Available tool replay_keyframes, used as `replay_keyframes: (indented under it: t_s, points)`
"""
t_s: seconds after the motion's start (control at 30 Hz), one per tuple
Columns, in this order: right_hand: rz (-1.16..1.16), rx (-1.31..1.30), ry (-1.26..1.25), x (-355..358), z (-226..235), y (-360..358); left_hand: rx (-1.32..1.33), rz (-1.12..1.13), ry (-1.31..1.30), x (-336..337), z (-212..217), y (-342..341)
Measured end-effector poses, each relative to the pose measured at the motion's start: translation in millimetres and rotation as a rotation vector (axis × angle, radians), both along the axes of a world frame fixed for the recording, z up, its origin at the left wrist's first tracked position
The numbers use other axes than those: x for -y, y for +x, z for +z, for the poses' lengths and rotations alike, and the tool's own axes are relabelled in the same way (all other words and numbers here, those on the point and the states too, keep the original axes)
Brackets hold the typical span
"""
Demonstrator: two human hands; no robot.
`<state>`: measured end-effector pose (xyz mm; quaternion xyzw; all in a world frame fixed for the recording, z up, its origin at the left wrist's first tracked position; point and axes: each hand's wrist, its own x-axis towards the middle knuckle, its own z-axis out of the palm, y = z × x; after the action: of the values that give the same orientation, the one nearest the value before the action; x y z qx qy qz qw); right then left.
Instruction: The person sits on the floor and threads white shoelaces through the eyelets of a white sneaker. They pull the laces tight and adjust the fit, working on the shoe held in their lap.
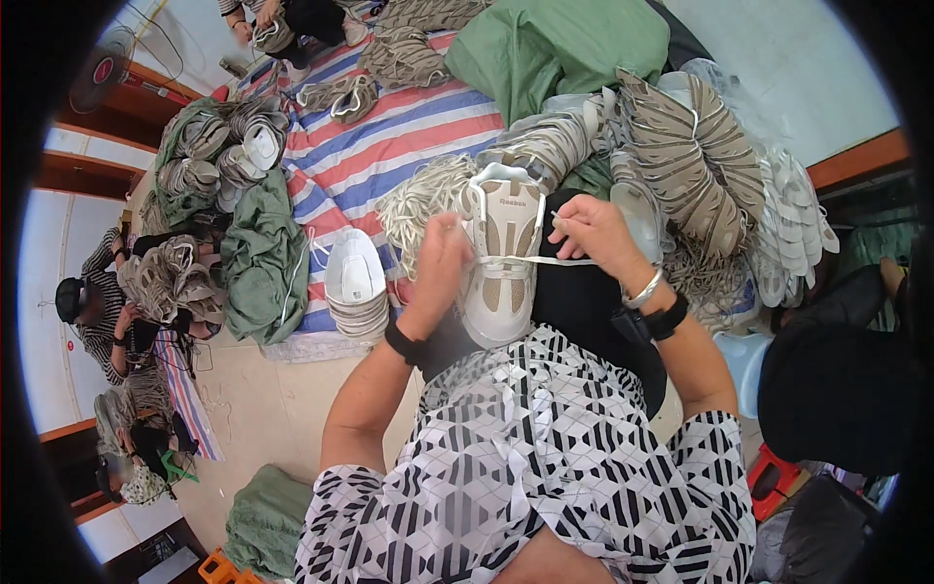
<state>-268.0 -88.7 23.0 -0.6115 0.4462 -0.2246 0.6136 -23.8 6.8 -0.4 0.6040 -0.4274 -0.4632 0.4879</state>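
A beige and white shoe upper (504, 255) rests on my lap, tongue pointing away from me. My left hand (436, 268) grips its left side and pinches a white lace (545, 260) there. My right hand (595, 231) pulls the other end of that lace out to the right, stretched taut across the upper. A tangled heap of white laces (418, 200) lies just beyond my left hand. Both wrists wear black bands; the right one also has a silver bangle.
A stack of white shoe pieces (354, 282) sits left of my knee on a striped sheet (389, 146). Piles of beige uppers (691, 156) rise at right and at far left (209, 146). Green sacks (555, 44) lie behind. Other people sit at left (97, 311) and top.
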Motion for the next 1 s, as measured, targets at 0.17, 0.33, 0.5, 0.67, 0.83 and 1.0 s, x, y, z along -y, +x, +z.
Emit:
replay_keyframes:
  t_s: [0.17,0.33,0.5,0.67,0.83,1.0]
  points:
    - [-0.046,-0.062,-0.183,-38.4,-15.1,11.8,0.202,-0.059,0.003,-22.5,-2.9,-0.3]
    - [0.035,-0.064,-0.112,-51.5,-18.2,15.4,0.304,-0.185,0.208,-26.7,22.6,6.6]
    - [-0.012,-0.136,-0.211,-49.9,-17.4,22.3,0.375,0.025,-0.186,-25.4,-4.7,5.1]
    - [-0.044,-0.325,-0.782,-53.2,-34.6,29.5,-0.047,-0.043,0.164,-26.5,9.9,11.0]
    - [0.156,-0.282,-0.734,-52.0,-34.1,29.4,0.095,-0.158,0.077,-31.2,-11.5,17.4]
    - [0.175,-0.117,-0.364,-39.8,-29.4,21.7,0.170,-0.157,0.085,-22.9,-15.4,15.4]
